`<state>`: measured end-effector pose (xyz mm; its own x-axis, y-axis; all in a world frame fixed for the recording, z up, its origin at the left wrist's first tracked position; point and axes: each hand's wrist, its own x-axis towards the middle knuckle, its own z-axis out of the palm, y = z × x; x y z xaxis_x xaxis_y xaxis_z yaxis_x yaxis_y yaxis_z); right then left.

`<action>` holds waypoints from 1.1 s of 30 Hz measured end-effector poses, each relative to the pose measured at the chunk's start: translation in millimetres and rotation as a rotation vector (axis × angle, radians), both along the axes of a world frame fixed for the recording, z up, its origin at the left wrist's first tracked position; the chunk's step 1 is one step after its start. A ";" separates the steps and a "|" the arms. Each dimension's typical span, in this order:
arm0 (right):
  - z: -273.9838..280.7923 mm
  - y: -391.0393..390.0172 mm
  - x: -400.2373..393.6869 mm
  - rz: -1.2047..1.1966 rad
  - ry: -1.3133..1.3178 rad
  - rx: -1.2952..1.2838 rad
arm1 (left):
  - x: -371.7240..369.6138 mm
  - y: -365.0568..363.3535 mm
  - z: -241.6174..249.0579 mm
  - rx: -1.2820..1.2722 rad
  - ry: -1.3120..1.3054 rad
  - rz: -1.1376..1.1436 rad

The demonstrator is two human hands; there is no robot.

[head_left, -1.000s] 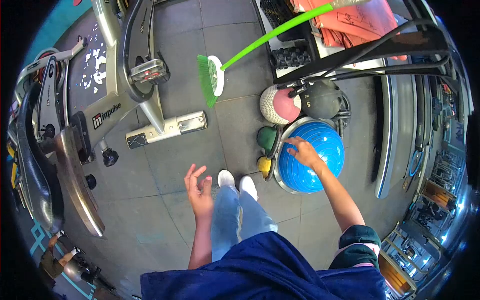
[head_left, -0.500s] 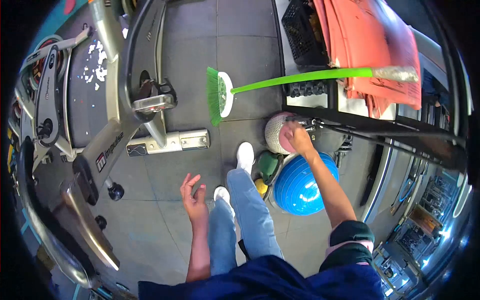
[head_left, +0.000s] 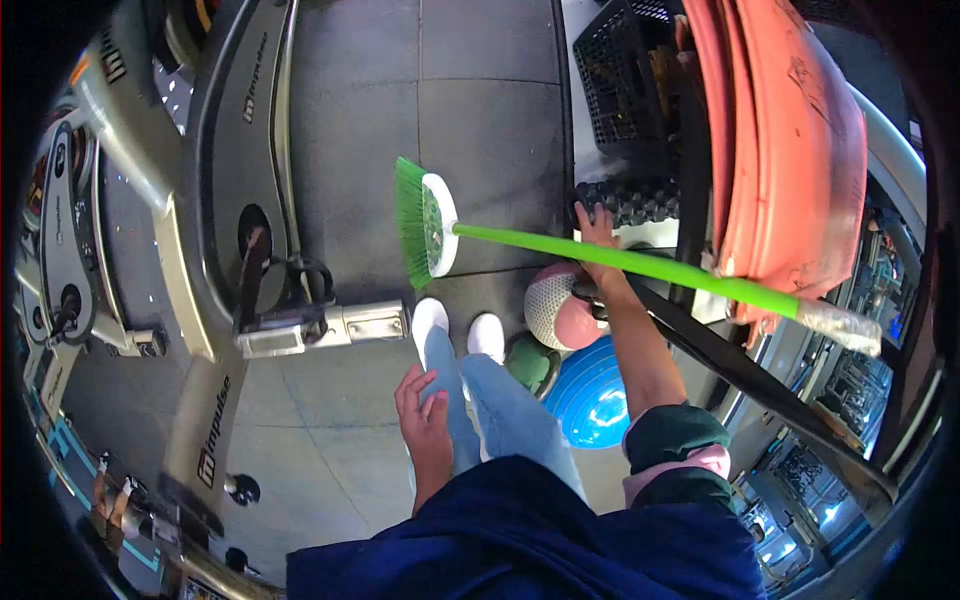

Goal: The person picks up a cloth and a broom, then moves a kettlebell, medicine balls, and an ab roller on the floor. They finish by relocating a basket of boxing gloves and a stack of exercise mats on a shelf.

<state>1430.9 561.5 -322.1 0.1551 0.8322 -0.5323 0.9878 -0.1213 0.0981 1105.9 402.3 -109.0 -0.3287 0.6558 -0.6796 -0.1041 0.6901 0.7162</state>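
One green broom (head_left: 645,265) stands at the centre of our work area, its bristles at the left and its handle sloping down to the right across our right hand (head_left: 600,228). In the previous frame, the handle rose slightly toward the right; it now tilts the other way. We count two hands. Our right hand is open, with its fingers extended; it has advanced from the pink-and-white ball (head_left: 553,305) to the near end of one black textured roller (head_left: 635,203). We cannot tell whether its fingertips touch the roller, or whether the handle touches the hand. Our left hand (head_left: 424,420), loosely curled with nothing visible in it, remains over the jeans (head_left: 520,415). Of our two white shoes (head_left: 486,337), the left is now slightly ahead; previously the right led. Below the right forearm we list one such ball, one green object (head_left: 528,362) and one blue dome (head_left: 590,395), the dome partly covered. Beyond the roller stands one black crate (head_left: 613,85); to its right hangs a stack of coral mats (head_left: 800,170), which we cannot count exactly. At left, we count at least two exercise bikes (head_left: 245,140).
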 end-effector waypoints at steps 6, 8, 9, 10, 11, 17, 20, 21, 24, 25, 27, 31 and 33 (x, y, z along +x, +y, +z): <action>-33.8 38.5 23.7 0.340 -0.213 -0.088 | -8.0 16.6 -39.1 -0.079 -0.028 -0.058; -46.7 51.5 28.9 0.365 -0.229 -0.167 | -9.2 42.5 -49.3 -0.081 -0.035 -0.044; -61.9 48.9 36.8 0.378 -0.216 -0.118 | -7.6 54.7 -57.4 -0.069 -0.069 -0.035; -63.6 47.0 41.9 0.394 -0.172 -0.082 | -7.0 65.2 -64.1 -0.062 -0.104 -0.026; -63.4 44.4 45.7 0.412 -0.126 -0.045 | -4.7 73.6 -69.9 -0.056 -0.136 -0.016; -51.8 74.6 39.9 0.267 -0.057 0.142 | 6.2 88.0 -103.4 0.006 -0.212 -0.038; -54.9 83.9 40.5 0.246 -0.039 0.163 | 7.3 90.3 -98.2 -0.008 -0.188 -0.029; -60.3 89.1 41.3 0.271 -0.036 0.148 | 7.5 95.3 -96.5 0.009 -0.172 -0.029; -54.2 85.9 32.2 0.177 -0.012 0.124 | 9.3 105.0 -86.0 0.003 -0.135 -0.003; -47.8 85.0 28.5 0.142 0.031 0.135 | 10.4 107.6 -82.9 -0.002 -0.124 0.009; -23.5 84.7 12.7 0.051 0.170 0.324 | 12.5 113.4 -74.0 0.016 -0.090 0.008; 50.9 89.4 -6.8 -0.333 0.479 0.735 | 32.8 154.4 -65.5 0.084 -0.089 -0.038; 86.5 88.2 -13.7 -0.399 0.252 0.922 | 49.2 175.9 -86.6 0.183 -0.103 -0.121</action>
